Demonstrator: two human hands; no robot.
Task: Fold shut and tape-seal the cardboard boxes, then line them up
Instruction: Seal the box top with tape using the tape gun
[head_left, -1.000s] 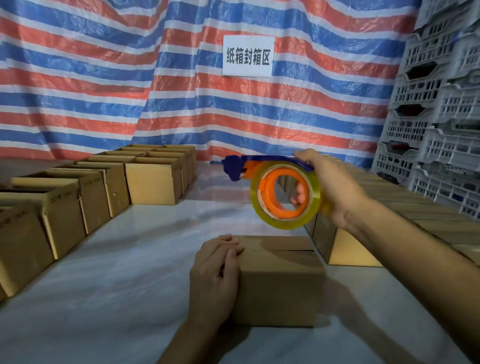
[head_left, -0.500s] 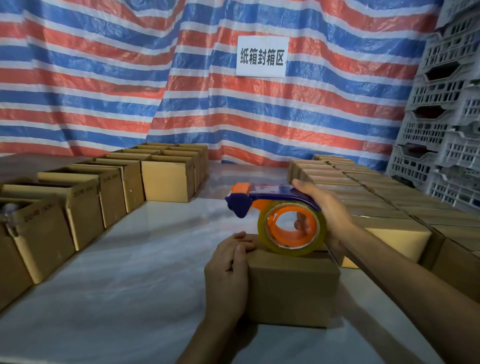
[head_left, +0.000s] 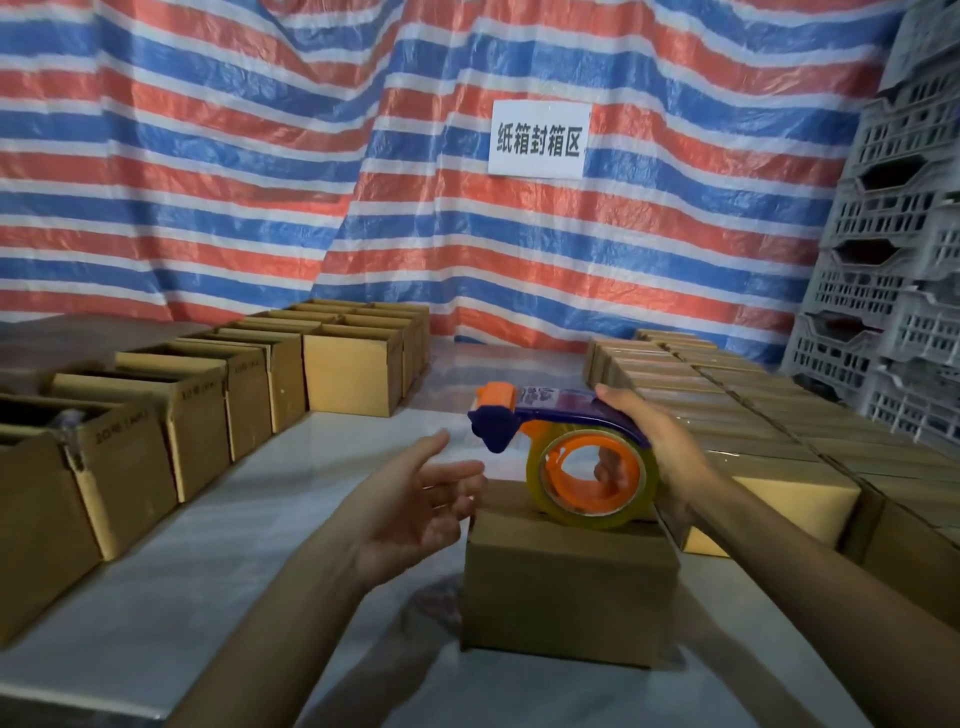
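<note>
A small closed cardboard box (head_left: 563, 592) stands on the white table just in front of me. On its top rests the tape roll of a blue and orange tape dispenser (head_left: 566, 447), which my right hand (head_left: 657, 447) grips from the right, fingers through the orange core. My left hand (head_left: 415, 499) hovers open, palm turned inward, just left of the box and off it. Whether tape lies along the top seam is hidden by the roll.
Several open-topped boxes (head_left: 156, 415) run along the left side. Rows of closed boxes (head_left: 727, 415) fill the right side. Grey plastic crates (head_left: 904, 249) are stacked at the far right. A striped tarp (head_left: 260, 156) with a white sign (head_left: 537, 137) hangs behind.
The dispenser came down from mid-air onto the box top. My left hand, which pressed on the box's left top edge, has lifted off and opened.
</note>
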